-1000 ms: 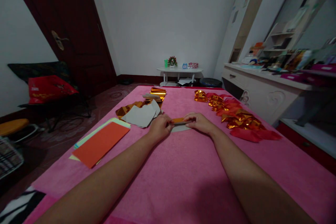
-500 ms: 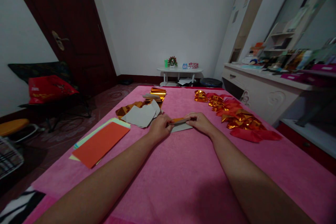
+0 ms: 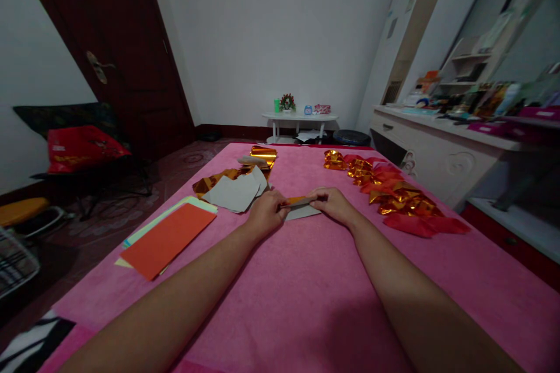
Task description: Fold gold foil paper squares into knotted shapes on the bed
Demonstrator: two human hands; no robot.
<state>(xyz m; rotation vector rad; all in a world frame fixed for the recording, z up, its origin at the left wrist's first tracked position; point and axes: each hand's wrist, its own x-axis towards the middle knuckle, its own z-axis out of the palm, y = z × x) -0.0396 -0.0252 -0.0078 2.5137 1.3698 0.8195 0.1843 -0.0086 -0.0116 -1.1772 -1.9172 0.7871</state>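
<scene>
Both my hands meet over the middle of a pink-covered table [image 3: 306, 291]. My left hand [image 3: 265, 213] and my right hand [image 3: 333, 204] are closed in pinches on the two ends of a folded sheet of foil paper [image 3: 300, 207], gold on top and grey-white underneath, held low over the cloth. A row of folded gold and red foil pieces [image 3: 389, 192] lies to the right of my right hand. To the left of my left hand lies a pile of grey-backed gold foil sheets [image 3: 236, 189].
A stack of orange and pale green paper sheets [image 3: 168, 236] lies at the table's left edge. A gold foil roll [image 3: 262, 154] sits at the far end. A dark door, a chair with a red cushion [image 3: 81, 148], a small white table [image 3: 300, 119] and a white dresser [image 3: 441, 145] surround the table.
The grey underside of the foil sheet shows a little more toward my right hand than one second ago. My hands have barely moved.
</scene>
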